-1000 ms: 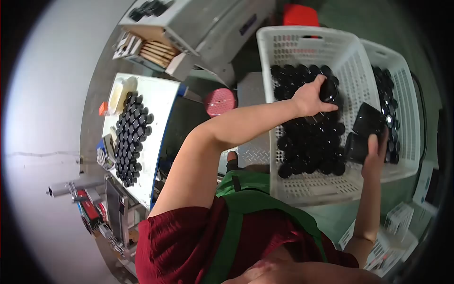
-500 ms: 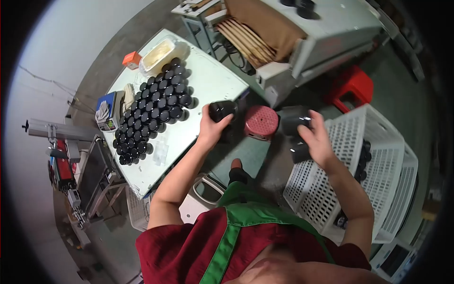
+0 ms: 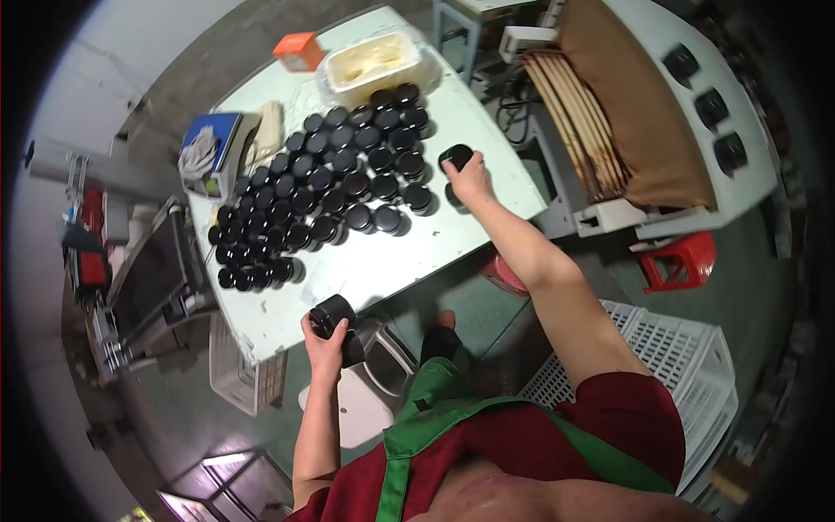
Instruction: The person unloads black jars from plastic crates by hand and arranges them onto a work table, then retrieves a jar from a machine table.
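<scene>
My left hand is wrapped round a black lidded jar at the near edge of the white table. A second dark jar shows just below it, beside my fingers. Over the table's right part, my right hand grips another black jar. One more dark jar is partly hidden beside that hand; whether I hold it too, I cannot tell. Many black jars stand close together on the table, left of my right hand.
A plastic tub of pale material and an orange box sit at the far end. A scale is at the left. Right of the table stands a roller machine carrying several black pieces. White crates and red stools stand on the right.
My right hand has swung from beside the white crates to above the table with its jar. My left hand has moved left and nearer, still holding a jar. The view has turned towards the table.
</scene>
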The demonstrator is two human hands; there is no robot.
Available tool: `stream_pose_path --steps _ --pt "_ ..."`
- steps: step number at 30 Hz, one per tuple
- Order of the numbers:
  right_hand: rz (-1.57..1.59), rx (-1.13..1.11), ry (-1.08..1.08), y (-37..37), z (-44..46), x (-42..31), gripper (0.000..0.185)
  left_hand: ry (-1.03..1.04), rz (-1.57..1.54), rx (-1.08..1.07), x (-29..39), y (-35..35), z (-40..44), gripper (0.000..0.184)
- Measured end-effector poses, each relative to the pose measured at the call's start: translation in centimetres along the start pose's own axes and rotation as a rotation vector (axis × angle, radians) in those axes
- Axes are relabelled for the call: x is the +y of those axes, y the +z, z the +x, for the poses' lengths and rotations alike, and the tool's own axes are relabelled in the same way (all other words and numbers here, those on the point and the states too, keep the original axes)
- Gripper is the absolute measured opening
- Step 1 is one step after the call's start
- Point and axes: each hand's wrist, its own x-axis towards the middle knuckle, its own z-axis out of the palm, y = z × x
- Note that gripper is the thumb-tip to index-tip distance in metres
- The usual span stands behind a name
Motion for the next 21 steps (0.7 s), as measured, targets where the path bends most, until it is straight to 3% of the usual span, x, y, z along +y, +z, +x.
stream_pose_path --steps 4,8,13,19,21 --pt "-0.044 0.003 -0.04 4.8 3.6 0.0 0.07 -0.021 0.137 0.176 -2.9 -3.7 -0.5 0.068" --pt "-0.276 -0.005 0.031 4.8 3.4 -4.2 0.073 -0.113 0.159 0.267 -4.0 -5.9 -0.8 0.074" --pt "-0.396 -0.026 0.035 6.3 4.3 -5.9 0.077 -0.058 0.236 0.428 -6.0 -8.9 1.6 0.068" --pt "-0.312 -0.114 0.122 6.0 4.3 -8.1 0.085 -0.095 0.307 0.613 -7.9 -15.1 9.4 0.075" --pt "-0.326 -0.074 0.028 5.0 3.3 -8.7 0.086 -0.163 0.304 0.689 -7.8 -16.8 12.6 0.081"
